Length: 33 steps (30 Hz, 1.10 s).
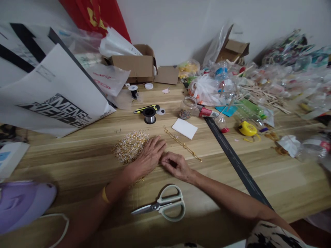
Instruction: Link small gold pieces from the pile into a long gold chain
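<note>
My left hand (150, 151) lies palm down with its fingers stretched out, against the right side of a tangled heap of gold and silvery beaded strands (129, 147). Close by its fingertips, my right hand (177, 166) has thumb and forefinger pinched together. What sits in that pinch is too small to make out. Some gold beading (141, 179) trails out below my left wrist. Beyond my right hand a gold chain (182, 144) is laid out at a slant. Scissors with pale green handles (171, 203) rest partly open nearer to me.
A wire spool (149, 116), a yellow cutter (141, 109), a white card (184, 128) and a bead jar (186, 109) stand farther back. A black ruler (234, 160) and yellow tape measure (247, 128) lie right. At left are a paper bag (59, 93) and purple iron (28, 205).
</note>
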### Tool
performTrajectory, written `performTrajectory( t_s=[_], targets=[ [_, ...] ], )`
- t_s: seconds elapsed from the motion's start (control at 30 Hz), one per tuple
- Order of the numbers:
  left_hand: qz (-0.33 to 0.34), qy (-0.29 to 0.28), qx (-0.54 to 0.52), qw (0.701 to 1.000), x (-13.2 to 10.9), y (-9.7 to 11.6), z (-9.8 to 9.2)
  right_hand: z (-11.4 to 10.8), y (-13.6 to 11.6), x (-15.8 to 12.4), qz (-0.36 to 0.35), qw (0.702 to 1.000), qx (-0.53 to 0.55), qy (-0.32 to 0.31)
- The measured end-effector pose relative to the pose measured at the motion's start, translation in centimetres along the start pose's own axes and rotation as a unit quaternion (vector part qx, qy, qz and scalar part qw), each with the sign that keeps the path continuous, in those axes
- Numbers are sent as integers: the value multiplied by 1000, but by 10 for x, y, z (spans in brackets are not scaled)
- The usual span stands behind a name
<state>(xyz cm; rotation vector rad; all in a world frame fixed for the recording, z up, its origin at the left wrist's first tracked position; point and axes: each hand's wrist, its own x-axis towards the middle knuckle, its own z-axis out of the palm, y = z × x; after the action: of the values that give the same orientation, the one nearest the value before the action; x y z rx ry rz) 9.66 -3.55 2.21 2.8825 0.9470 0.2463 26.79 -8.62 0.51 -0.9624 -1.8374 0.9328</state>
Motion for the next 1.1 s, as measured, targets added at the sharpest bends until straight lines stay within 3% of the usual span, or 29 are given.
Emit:
performTrajectory(
  t_s=[0.2,0.4,0.6,0.83,1.1],
  targets=[
    [51,-14,-1,999,12,-7,13,-2,-3,0,-17,1000,-21,-16],
    [35,-10,-7,999,13,-10,18,-2,0,0,-7,999,-22,-22],
    [24,4,35,999,0,-9,9,-2,4,0,16,1000,1,-7],
    [-7,33,83,996,-23,-20,4,-2,6,1,95,994,44,22],
    [-26,148,-25,988,-39,-27,0,-1,8,1,137,986,90,23]
  ],
)
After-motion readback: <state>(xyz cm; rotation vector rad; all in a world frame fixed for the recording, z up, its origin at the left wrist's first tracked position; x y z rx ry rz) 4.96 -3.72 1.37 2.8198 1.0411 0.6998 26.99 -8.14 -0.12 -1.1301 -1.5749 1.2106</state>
